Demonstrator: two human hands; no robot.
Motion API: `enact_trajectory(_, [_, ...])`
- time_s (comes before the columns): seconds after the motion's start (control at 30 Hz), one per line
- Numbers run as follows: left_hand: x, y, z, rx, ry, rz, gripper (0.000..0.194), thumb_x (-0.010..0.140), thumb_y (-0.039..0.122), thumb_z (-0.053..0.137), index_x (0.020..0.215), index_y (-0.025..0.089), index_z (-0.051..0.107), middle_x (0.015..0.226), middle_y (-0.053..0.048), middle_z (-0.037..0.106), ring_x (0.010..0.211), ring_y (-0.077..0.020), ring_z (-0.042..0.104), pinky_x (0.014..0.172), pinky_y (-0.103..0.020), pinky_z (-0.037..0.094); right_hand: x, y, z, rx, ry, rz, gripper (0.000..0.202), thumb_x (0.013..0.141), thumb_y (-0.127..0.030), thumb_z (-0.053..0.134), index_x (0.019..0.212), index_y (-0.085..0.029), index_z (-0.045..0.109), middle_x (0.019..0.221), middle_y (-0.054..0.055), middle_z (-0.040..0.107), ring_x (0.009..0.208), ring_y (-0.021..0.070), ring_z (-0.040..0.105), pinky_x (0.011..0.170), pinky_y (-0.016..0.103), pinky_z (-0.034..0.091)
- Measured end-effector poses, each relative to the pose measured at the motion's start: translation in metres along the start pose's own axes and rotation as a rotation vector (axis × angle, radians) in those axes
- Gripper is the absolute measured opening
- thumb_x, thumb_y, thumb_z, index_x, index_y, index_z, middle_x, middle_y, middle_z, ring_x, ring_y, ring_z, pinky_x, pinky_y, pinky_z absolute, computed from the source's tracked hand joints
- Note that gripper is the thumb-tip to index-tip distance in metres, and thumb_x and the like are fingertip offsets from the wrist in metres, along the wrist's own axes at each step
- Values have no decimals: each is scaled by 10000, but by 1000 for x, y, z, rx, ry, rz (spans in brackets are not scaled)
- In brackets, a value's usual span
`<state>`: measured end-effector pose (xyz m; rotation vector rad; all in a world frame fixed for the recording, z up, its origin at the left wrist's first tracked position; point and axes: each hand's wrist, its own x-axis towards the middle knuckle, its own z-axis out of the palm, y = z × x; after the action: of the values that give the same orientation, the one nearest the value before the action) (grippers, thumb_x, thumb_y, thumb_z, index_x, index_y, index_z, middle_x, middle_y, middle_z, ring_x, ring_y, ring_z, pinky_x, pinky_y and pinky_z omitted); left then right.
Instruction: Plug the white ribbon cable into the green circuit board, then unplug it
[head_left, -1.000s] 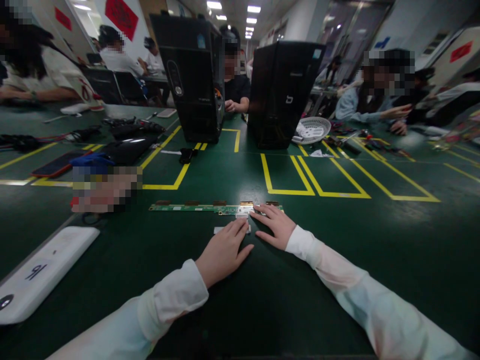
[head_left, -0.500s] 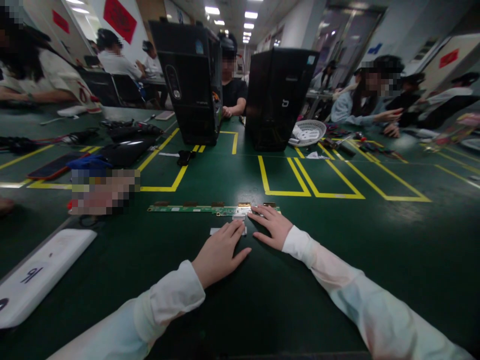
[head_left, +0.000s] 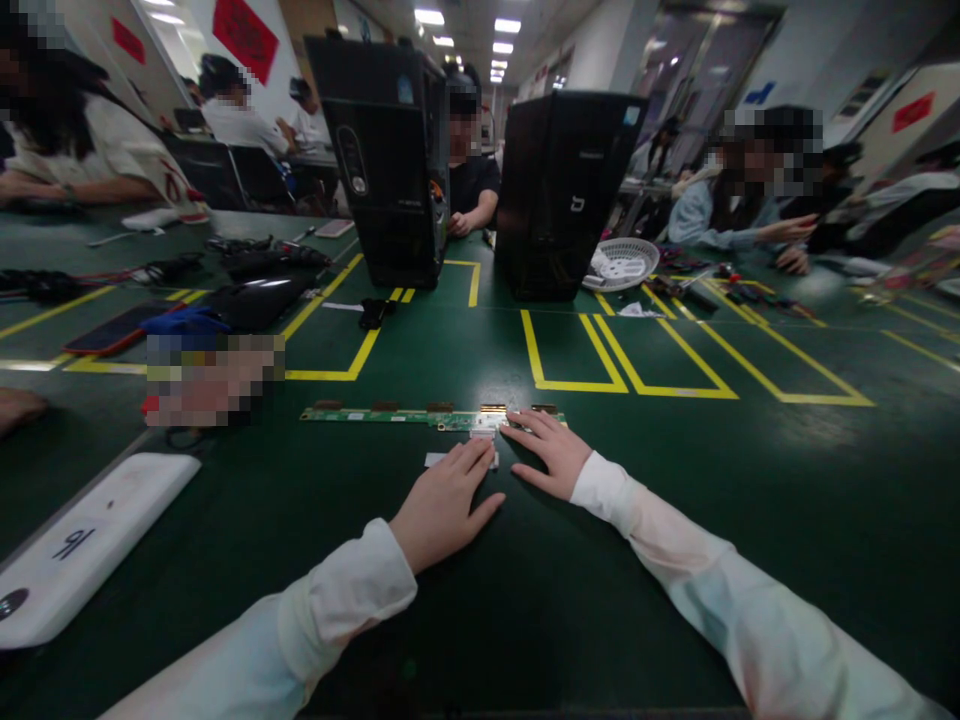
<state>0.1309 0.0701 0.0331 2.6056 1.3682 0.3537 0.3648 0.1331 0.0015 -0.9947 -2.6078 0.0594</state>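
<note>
A long, narrow green circuit board (head_left: 409, 418) with gold-brown tabs along its far edge lies crosswise on the table. My right hand (head_left: 555, 457) rests on its right end, palm down, fingers spread. Just in front of the board, the fingers of my left hand (head_left: 444, 508) lie stretched out over a small white strip (head_left: 437, 460), with the thumb apart. The strip's middle is covered by those fingers. A short pale connector piece (head_left: 482, 434) shows between the fingertips and the board; whether it is joined to the strip I cannot tell.
Two black computer towers (head_left: 386, 170) stand behind the board, with a person beyond. A white power bank-like case (head_left: 97, 545) lies at left, near cables and a dark tablet-like slab (head_left: 120, 328). A white basket (head_left: 622, 262) sits right of the towers. Yellow tape marks the green table (head_left: 660, 560).
The whole view has shifted slightly to the right. Both my hands keep their places on the board and strip. At the left edge, another person's hand shows a little more.
</note>
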Motion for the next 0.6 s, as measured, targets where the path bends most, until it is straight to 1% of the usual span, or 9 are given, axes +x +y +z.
enact_trajectory(0.1, [0, -1, 2, -6, -5, -8, 621, 947, 520, 384, 1438, 141, 404, 1506, -138, 428, 1369, -293, 426, 1095, -475, 414, 0, 0, 0, 3, 3, -2, 587, 921, -480, 480, 1411, -158, 486, 1465, 138, 445, 1358, 302, 370, 1119, 528, 325])
enact_trajectory(0.3, [1, -4, 4, -26, -2, 7, 605, 946, 514, 395, 1446, 174, 390, 1516, -129, 416, 1368, -284, 428, 1088, -473, 416, 0, 0, 1, 10, -5, 5, 587, 919, -485, 483, 1419, -177, 477, 1464, 138, 443, 1363, 301, 366, 1117, 540, 322])
enact_trajectory(0.47, [3, -8, -1, -27, -51, 16, 614, 943, 528, 386, 1444, 174, 393, 1525, -117, 406, 1378, -282, 412, 1087, -464, 413, 0, 0, 0, 2, 0, -1, 589, 923, -488, 475, 1412, -160, 486, 1458, 140, 452, 1360, 302, 368, 1120, 528, 324])
enact_trajectory(0.6, [4, -9, -5, -31, -45, 40, 591, 944, 517, 393, 1437, 192, 402, 1514, -107, 425, 1367, -266, 431, 1090, -448, 411, 0, -1, 0, 5, -9, 5, 588, 918, -481, 486, 1420, -174, 476, 1463, 141, 443, 1364, 299, 359, 1119, 533, 321])
